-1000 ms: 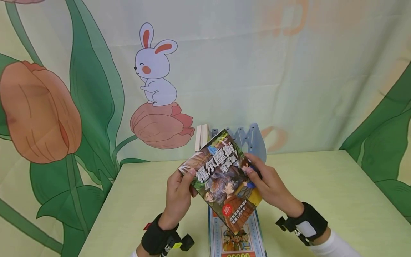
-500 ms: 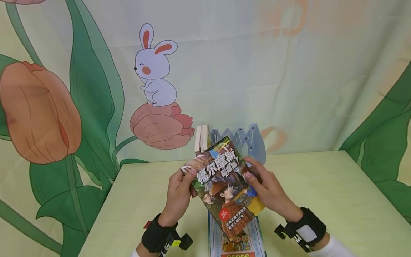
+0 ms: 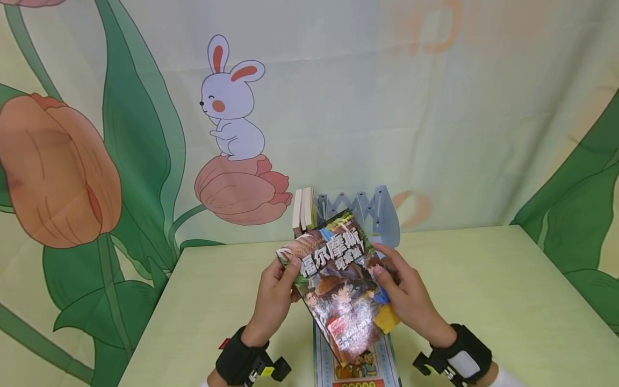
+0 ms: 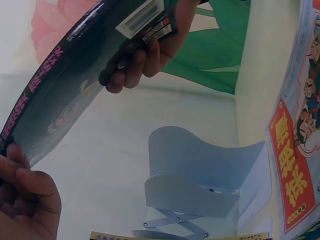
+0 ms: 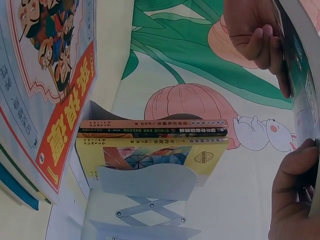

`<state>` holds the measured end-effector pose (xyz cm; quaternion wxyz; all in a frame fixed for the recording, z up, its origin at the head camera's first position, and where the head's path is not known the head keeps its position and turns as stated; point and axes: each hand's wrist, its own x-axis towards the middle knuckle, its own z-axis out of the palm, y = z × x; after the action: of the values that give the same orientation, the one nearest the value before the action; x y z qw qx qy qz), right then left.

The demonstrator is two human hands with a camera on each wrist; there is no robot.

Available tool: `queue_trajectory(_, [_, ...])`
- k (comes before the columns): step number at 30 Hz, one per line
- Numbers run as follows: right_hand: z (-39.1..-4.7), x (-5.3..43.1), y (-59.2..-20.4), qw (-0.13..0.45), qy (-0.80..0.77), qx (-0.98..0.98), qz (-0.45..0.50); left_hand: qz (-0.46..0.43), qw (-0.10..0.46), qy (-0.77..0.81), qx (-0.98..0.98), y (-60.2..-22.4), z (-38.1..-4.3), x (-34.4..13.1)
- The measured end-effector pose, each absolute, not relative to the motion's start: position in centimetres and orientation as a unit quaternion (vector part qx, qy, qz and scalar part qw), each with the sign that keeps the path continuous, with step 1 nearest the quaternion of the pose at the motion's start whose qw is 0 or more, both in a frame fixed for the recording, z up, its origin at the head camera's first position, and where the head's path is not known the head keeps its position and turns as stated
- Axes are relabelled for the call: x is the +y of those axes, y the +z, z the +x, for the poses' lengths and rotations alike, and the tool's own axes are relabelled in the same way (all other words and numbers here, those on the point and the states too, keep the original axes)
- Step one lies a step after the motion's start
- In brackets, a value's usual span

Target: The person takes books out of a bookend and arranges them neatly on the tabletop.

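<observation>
Between the left hand (image 3: 273,295) and the right hand (image 3: 408,293), each pinching an edge, the illustrated book (image 3: 333,282) has dipped slightly and now catches glare low down, so it is apparently still being handled, apart from the blue bookend (image 3: 388,220) beyond both hands.

Glare washes out the lower lettering on the held book (image 3: 333,285), so I can't make it out. From the head view, the fingers of the left hand (image 3: 274,301) mostly vanish behind it, as do some of the right hand (image 3: 411,295). It also hides part of the blue rack (image 3: 387,215) and the farther part of the lying book (image 3: 360,368), whose near end is cut off. The finest spine print on the standing books (image 5: 155,131) is too small to read.
</observation>
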<state>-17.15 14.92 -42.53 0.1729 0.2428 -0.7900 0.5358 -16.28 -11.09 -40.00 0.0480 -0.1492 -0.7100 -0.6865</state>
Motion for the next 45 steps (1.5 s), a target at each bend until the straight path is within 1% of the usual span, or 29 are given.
queue_trajectory(11, [-15.4, 14.0, -39.9, 0.22, 0.539, -0.779, 0.233, -0.177, 0.013, -0.675, -0.716, -42.4, -15.2, -10.5])
queue_trajectory(16, [-15.4, 14.0, -39.9, 0.226, 0.55, -0.774, 0.217, -0.176, -0.011, -0.666, -0.725, -43.8, -14.8, -9.7])
queue_trajectory(22, [-15.4, 14.2, -40.5, 0.226, 0.549, -0.775, 0.216, -0.159, -0.003, -0.662, -0.733, -44.6, -14.5, -9.1])
queue_trajectory(24, [-15.3, 14.4, -40.7, 0.218, 0.551, -0.776, 0.215, -0.161, 0.003, -0.66, -0.734, -44.6, -14.5, -9.0])
queue_trajectory(31, [-15.0, 15.1, -41.4, 0.154, 0.567, -0.784, 0.201, -0.165, 0.014, -0.653, -0.739, -44.4, -14.4, -9.1])
queue_trajectory(34, [-15.1, 15.5, -42.4, 0.134, 0.575, -0.787, 0.183, -0.165, 0.013, -0.656, -0.737, -44.4, -14.4, -9.1])
queue_trajectory(40, [-15.2, 16.3, -44.4, 0.076, 0.586, -0.79, 0.16, -0.134, 0.009, -0.661, -0.739, -44.5, -14.1, -9.1])
queue_trajectory(45, [-14.6, 16.7, -44.7, 0.059, 0.593, -0.785, 0.171, -0.119, 0.006, -0.663, -0.739, -44.7, -14.0, -9.1])
